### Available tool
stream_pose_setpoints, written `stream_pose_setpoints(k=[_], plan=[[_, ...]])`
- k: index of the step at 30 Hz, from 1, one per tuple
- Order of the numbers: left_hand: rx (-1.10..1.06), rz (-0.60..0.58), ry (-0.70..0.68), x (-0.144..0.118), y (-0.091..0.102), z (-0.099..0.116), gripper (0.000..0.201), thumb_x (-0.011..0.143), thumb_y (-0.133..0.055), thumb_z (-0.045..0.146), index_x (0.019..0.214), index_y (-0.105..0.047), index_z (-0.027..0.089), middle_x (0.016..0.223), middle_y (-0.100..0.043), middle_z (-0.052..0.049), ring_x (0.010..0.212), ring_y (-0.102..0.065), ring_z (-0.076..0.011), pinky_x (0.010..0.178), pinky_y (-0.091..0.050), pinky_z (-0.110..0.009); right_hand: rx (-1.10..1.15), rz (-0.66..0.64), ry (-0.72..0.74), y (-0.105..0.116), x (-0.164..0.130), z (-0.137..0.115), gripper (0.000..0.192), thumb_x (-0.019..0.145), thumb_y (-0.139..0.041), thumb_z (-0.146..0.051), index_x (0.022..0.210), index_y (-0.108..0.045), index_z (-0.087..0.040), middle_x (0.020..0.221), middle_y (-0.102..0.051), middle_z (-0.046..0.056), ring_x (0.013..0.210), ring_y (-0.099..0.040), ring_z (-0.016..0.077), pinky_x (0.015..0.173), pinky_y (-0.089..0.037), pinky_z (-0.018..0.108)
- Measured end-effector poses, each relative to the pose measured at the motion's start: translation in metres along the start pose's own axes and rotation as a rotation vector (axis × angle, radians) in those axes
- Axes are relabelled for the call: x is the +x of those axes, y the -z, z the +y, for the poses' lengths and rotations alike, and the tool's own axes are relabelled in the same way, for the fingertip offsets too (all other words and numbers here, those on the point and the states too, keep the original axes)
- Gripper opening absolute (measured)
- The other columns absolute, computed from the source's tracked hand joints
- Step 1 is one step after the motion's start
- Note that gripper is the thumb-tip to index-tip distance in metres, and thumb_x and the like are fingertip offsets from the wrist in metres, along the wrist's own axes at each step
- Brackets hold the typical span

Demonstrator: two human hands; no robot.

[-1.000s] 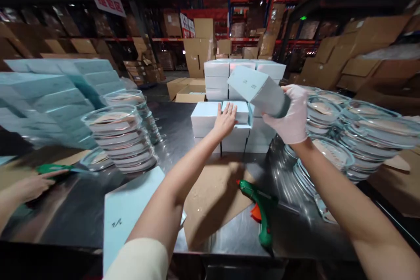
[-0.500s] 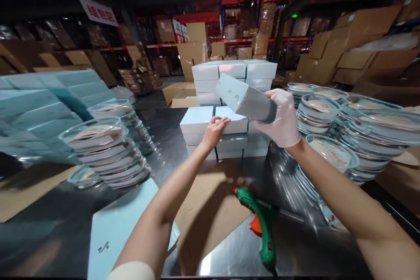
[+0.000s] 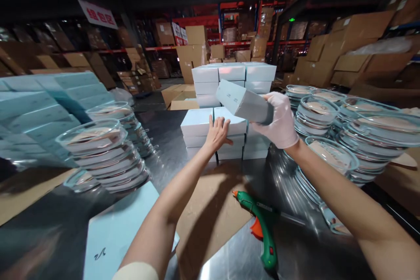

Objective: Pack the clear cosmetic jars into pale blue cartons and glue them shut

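— What do the hands have, seen from the head camera?

— The right hand (image 3: 278,122), in a white glove, has its fingers clamped round one end of a pale blue box (image 3: 243,103), held tilted in the air above the stack of blue boxes (image 3: 197,124) near the far edge of the table (image 3: 164,140). The left hand (image 3: 217,133) is bare; its fingers lie spread and flat on the top box of that stack, gripping nothing.

— And nearer the person?

— A green glue gun (image 3: 262,227) lies toward the near edge, just right of a sheet of brown cardboard (image 3: 210,214). A flat blue sheet (image 3: 121,227) sits at the near left.

— The sides?

— Stacks of clear round lids or dishes (image 3: 101,153) stand to the left, with more (image 3: 331,113) along the right edge. Flattened blue cartons (image 3: 42,105) are piled at the far left. Behind the table stand brown shipping cartons (image 3: 193,52).
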State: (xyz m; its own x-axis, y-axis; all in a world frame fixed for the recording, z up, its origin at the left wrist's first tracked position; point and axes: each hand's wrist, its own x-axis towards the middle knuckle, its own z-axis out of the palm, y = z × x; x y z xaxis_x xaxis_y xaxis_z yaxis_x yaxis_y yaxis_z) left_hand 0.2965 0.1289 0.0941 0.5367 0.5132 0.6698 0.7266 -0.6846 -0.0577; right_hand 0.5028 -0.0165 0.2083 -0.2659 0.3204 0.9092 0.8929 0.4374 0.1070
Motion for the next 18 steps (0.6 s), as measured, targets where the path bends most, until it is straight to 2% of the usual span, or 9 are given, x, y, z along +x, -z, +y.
stream_pose_setpoints(k=[2, 4, 7, 10, 12, 14, 18], plan=[[0.0, 0.011, 0.006, 0.002, -0.002, -0.001, 0.1, 0.057, -0.101, 0.047, 0.138, -0.054, 0.012, 0.141, -0.056, -0.027, 0.134, -0.052, -0.0456, 0.122, -0.01, -0.08, -0.012, 0.033, 0.058, -0.006, -0.001, -0.003, 0.062, 0.083, -0.074, -0.04, 0.135, -0.05, -0.018, 0.13, -0.062, 0.017, 0.122, -0.06, 0.0348, 0.106, -0.053, 0.054], [-0.002, 0.021, 0.016, 0.004, -0.002, -0.001, 0.091, 0.063, -0.098, 0.051, 0.133, -0.057, 0.009, 0.134, -0.06, -0.027, 0.131, -0.053, -0.0466, 0.12, -0.011, -0.082, -0.044, 0.012, 0.09, -0.017, 0.001, -0.008, 0.063, 0.086, -0.071, -0.035, 0.14, -0.046, -0.017, 0.134, -0.061, 0.018, 0.126, -0.059, 0.0351, 0.108, -0.051, 0.053], [-0.015, 0.045, 0.041, 0.007, 0.0, -0.001, 0.062, 0.085, -0.081, 0.051, 0.126, -0.061, 0.008, 0.127, -0.064, -0.026, 0.132, -0.054, -0.0449, 0.121, -0.015, -0.078, -0.135, -0.152, 0.055, -0.04, 0.01, -0.014, 0.058, 0.091, -0.064, -0.029, 0.144, -0.046, -0.015, 0.141, -0.059, 0.021, 0.131, -0.056, 0.0374, 0.111, -0.047, 0.054], [-0.04, 0.087, 0.078, 0.003, -0.001, 0.001, 0.041, 0.104, -0.057, 0.044, 0.126, -0.063, 0.01, 0.13, -0.065, -0.021, 0.135, -0.055, -0.0368, 0.124, -0.024, -0.063, -0.23, -0.356, 0.026, -0.066, 0.023, -0.016, 0.058, 0.094, -0.061, -0.026, 0.148, -0.047, -0.009, 0.149, -0.054, 0.026, 0.137, -0.051, 0.0404, 0.114, -0.043, 0.056], [-0.058, 0.125, 0.126, -0.007, -0.006, 0.003, 0.04, 0.106, -0.053, 0.042, 0.129, -0.063, 0.011, 0.134, -0.064, -0.021, 0.135, -0.056, -0.035, 0.122, -0.031, -0.057, -0.27, -0.461, 0.027, -0.08, 0.026, -0.014, 0.06, 0.093, -0.061, -0.022, 0.148, -0.047, -0.004, 0.15, -0.053, 0.028, 0.137, -0.052, 0.0412, 0.116, -0.04, 0.056], [-0.076, 0.166, 0.179, -0.023, -0.013, 0.007, 0.04, 0.102, -0.061, 0.043, 0.129, -0.064, 0.014, 0.136, -0.064, -0.023, 0.132, -0.058, -0.0368, 0.116, -0.038, -0.055, -0.283, -0.522, 0.04, -0.089, 0.024, -0.01, 0.06, 0.091, -0.064, -0.02, 0.146, -0.049, -0.001, 0.147, -0.055, 0.03, 0.133, -0.055, 0.0406, 0.116, -0.04, 0.055], [-0.109, 0.228, 0.245, -0.058, -0.031, 0.01, 0.033, 0.098, -0.067, 0.041, 0.121, -0.066, 0.017, 0.126, -0.066, -0.023, 0.12, -0.062, -0.0374, 0.106, -0.045, -0.055, -0.285, -0.538, 0.066, -0.097, 0.013, -0.002, 0.059, 0.092, -0.068, -0.023, 0.144, -0.051, -0.001, 0.145, -0.057, 0.029, 0.132, -0.056, 0.0383, 0.114, -0.043, 0.051]])
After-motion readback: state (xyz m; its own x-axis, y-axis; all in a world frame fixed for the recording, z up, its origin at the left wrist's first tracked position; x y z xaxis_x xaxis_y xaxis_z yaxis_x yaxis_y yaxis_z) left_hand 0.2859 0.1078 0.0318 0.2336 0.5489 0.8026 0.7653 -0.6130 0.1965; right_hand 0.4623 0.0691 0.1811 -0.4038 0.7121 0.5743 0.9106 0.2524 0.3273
